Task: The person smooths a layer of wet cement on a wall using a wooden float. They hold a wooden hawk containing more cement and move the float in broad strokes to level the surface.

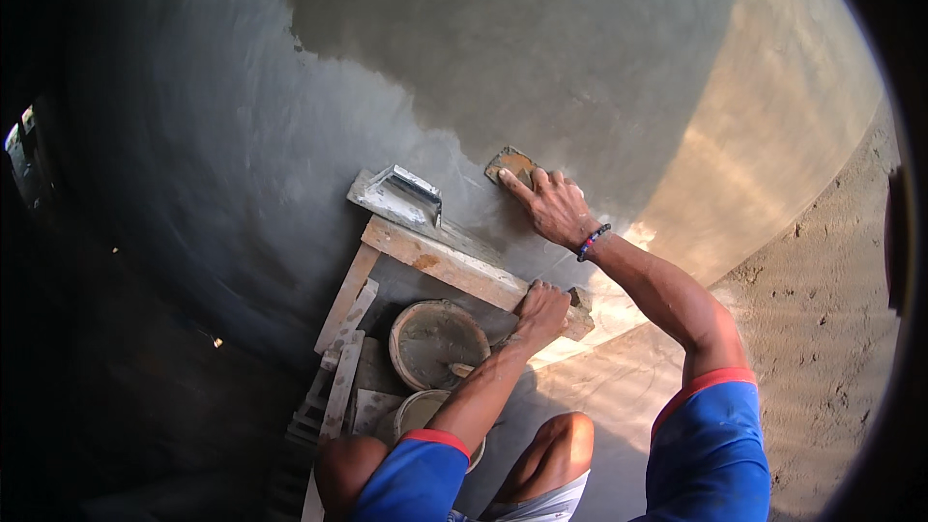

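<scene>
My right hand [556, 208] presses a small flat, rust-stained plate tool [513, 162] against the grey plastered surface [541, 48], fingers closed on it. My left hand [541, 314] grips a wooden beam [435, 266] near its right end, below my right hand. On the beam's left part lies a long metal float with a bar handle [391, 195]. Below the beam, a round bucket [433, 321] holds grey mix and a tool handle, with a paler bucket [423, 414] partly behind my left forearm. The upper plaster is darker grey, with a paler patch to the left.
Wooden slats and posts [338, 387] of a stand run down left of the buckets, beside my bent knees. A rough sandy surface [822, 309] lies at the right, partly sunlit. The far left is dark, with a small bright opening [21, 140].
</scene>
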`<state>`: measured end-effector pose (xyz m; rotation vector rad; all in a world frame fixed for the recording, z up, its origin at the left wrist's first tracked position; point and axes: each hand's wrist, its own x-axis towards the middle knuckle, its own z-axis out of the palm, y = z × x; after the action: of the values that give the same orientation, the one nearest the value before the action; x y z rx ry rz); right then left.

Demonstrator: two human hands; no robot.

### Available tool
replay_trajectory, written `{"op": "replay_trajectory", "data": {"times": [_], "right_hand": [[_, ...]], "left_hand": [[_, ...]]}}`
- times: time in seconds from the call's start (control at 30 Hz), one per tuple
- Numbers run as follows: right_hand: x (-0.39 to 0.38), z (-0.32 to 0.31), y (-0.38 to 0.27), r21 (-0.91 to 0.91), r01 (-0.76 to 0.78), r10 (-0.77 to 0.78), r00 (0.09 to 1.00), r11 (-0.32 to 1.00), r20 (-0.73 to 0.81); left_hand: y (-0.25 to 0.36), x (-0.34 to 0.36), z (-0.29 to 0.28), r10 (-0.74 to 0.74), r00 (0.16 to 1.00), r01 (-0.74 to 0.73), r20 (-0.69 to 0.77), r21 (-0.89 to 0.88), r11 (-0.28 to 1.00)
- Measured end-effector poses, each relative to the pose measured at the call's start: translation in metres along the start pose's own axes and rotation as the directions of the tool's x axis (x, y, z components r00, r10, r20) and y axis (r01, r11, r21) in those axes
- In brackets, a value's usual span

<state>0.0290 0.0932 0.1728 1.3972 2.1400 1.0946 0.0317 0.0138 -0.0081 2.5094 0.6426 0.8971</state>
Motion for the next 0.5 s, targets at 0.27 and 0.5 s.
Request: {"op": "replay_trajectory", "data": {"times": [0.27,0.5], "right_hand": [[0.059,-0.08,0.04,0.157,-0.335,0.369,0.88,0.929,-0.301],[0.0,0.004,0.005,0.022,0.013,-0.014,1.0,1.0,0.004]], "left_hand": [[0.006,0.007,0.01,-0.002,0.999,0.002,0.039,-0.003,1.0],[0.0,0.007,0.017,-0.001,0.994,0.008,-0.113,0.064,0.998]]}}
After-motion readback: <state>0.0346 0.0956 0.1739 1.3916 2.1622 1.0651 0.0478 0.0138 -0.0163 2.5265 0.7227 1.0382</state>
